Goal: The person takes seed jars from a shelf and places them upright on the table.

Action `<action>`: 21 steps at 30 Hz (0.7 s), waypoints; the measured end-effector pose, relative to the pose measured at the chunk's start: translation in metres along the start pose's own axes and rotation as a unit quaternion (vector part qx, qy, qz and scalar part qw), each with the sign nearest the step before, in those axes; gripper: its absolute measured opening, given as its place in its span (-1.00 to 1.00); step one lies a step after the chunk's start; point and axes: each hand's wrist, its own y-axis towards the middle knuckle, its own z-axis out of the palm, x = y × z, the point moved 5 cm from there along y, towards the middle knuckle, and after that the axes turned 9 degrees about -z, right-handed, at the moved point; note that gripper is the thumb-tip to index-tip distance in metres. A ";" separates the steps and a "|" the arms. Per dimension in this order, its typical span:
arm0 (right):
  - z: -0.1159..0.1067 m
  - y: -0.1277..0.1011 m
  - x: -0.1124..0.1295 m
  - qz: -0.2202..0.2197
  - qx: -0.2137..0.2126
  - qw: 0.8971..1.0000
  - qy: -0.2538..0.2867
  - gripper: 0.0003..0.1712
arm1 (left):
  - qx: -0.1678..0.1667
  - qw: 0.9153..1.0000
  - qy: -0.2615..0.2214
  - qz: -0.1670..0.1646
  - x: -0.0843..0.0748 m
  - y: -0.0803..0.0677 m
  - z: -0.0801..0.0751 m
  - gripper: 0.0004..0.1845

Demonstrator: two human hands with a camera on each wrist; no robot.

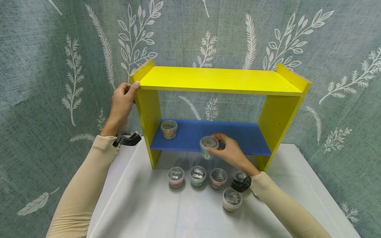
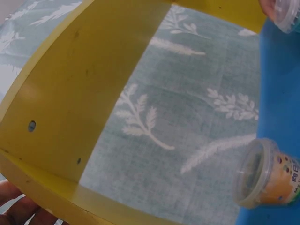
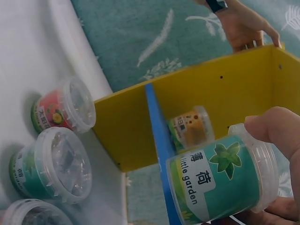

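My right hand point(image 1: 230, 150) grips a small clear-lidded plastic tub with a green "little garden" label point(image 3: 220, 176), at the front edge of the blue shelf point(image 1: 187, 132). Whether the tub touches the shelf I cannot tell. My left hand point(image 1: 122, 100) holds the upper left side of the yellow shelf unit point(image 1: 220, 79), thumb on the front edge and fingers behind. An orange-labelled tub point(image 1: 169, 129) stands upright at the left end of the blue shelf, also seen in the left wrist view.
On the white cloth point(image 1: 154, 211) before the unit stand a red-labelled tub point(image 1: 176, 177), a green one point(image 1: 197, 176), another red one point(image 1: 218, 178) and a nearer tub point(image 1: 232, 199). One more tub point(image 1: 239, 175) is partly hidden by the right wrist. Patterned fabric point(image 1: 190, 33) hangs behind.
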 end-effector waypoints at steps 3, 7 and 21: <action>-0.001 -0.004 0.000 -0.003 0.002 1.000 0.001 -0.24 | 0.001 1.000 0.000 0.000 0.000 0.000 0.000 -0.52; -0.001 -0.010 0.001 -0.003 0.007 1.000 -0.001 -0.24 | 0.002 1.000 -0.002 0.000 0.000 0.000 0.000 -0.53; -0.002 -0.033 0.000 -0.004 0.022 1.000 -0.004 -0.25 | 0.004 1.000 -0.002 -0.003 -0.001 -0.001 0.000 -0.52</action>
